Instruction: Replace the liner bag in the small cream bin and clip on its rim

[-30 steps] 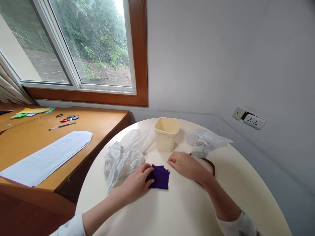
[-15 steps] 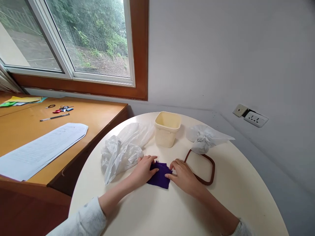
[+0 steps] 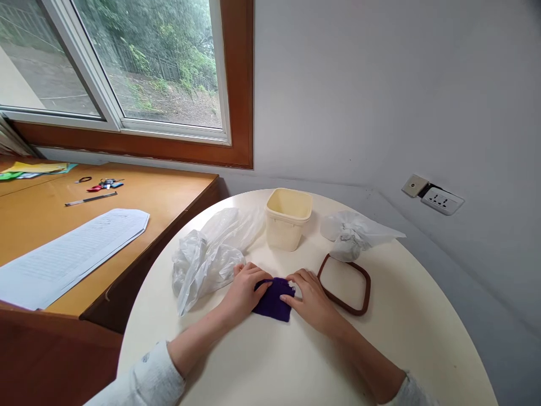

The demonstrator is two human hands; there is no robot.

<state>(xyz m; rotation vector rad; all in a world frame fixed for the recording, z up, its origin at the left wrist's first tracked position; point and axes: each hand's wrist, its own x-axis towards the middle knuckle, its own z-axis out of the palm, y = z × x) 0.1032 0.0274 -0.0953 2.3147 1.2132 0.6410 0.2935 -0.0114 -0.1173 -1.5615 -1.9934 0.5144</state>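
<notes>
While the left hand pinches the far edge of a folded purple cloth between thumb and fingers, the right hand sits at the cloth's right side, thumb and forefinger slightly parted and touching it; whether those two grip it, I cannot tell. The cloth lies in the middle of a round cream table, between the hands. Just beside the left hand, on its far left, is a crumpled clear plastic bag. Right of the right hand lies a brown rounded frame, with a knotted plastic bag at its far side. Beyond the cloth stands an upright cream tub.
</notes>
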